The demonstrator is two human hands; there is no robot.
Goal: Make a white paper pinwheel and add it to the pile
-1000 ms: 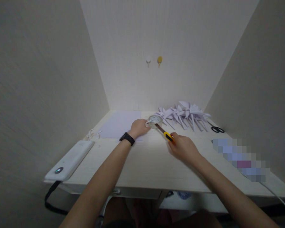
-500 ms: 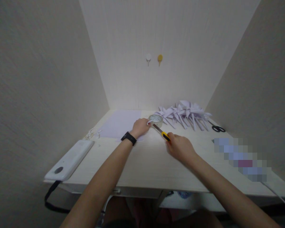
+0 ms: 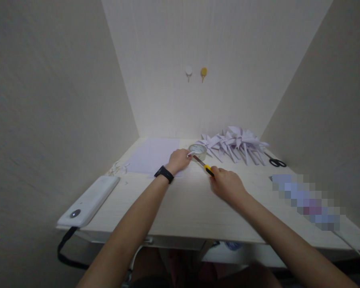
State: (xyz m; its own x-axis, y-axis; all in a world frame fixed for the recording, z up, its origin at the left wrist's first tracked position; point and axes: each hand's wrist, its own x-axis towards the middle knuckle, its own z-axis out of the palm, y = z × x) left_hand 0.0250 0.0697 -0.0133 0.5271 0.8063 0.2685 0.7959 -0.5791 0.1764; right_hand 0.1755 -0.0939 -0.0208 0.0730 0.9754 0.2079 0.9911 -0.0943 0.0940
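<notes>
My right hand is closed around a yellow and black utility knife, its blade pointing left and away from me. The blade tip is close to the fingers of my left hand, which pinches a small white piece that looks like rolled paper. Most of that piece is hidden by the fingers. A black watch band circles my left wrist. Just behind the blade lies a roll of clear tape. White paper sheets lie under and left of my left hand.
Several white paper pinwheels are heaped at the back right, with black scissors beside them. A blurred-out object with a cable is at right. A white device with a strap and white scraps lie left. Two hooks are on the wall.
The view has shifted very slightly. Both hands keep their hold, and the knife stays almost in the same place by the left fingers.
</notes>
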